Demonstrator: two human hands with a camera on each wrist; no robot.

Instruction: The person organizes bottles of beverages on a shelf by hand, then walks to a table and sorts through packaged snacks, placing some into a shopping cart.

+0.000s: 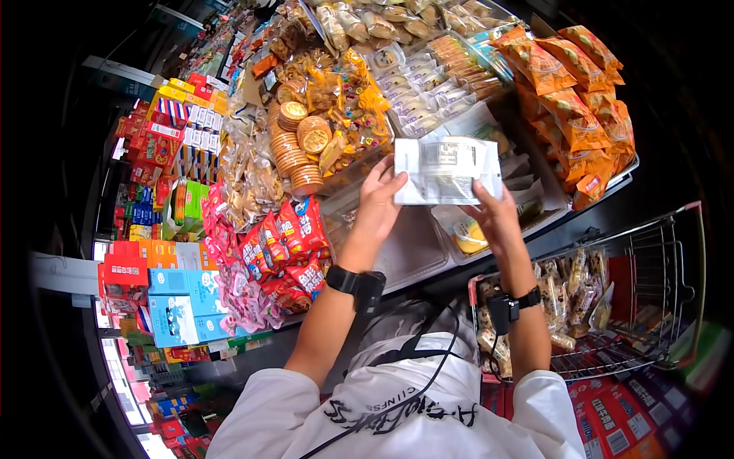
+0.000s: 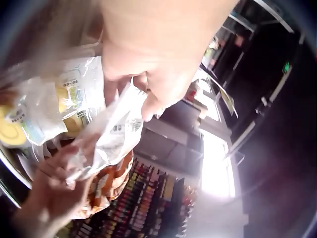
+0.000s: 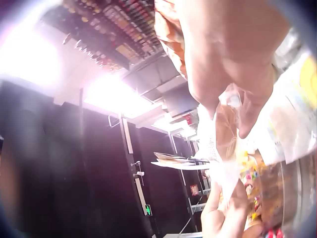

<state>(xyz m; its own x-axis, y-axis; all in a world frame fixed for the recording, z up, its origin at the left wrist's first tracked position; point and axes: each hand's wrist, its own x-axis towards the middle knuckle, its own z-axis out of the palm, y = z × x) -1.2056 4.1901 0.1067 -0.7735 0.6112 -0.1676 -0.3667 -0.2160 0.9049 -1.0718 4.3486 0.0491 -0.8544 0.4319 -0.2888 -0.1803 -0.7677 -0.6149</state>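
A white plastic food packet with dark print is held up over the snack display. My left hand pinches its left end, thumb on the printed face. At the lower right edge my right hand grips it, the thumb lying over the front. From the left wrist view the packet appears nearly edge-on between the two hands. The right wrist view has my right hand close up, with the packet's far end in the fingers of my left hand. What is inside the packet is hidden.
Bins of wrapped biscuits and pastries lie ahead. Orange snack bags are piled at the right, red bags at the left. A wire shopping cart with several wrapped snacks stands beside my right arm. Stacked boxes fill the far left.
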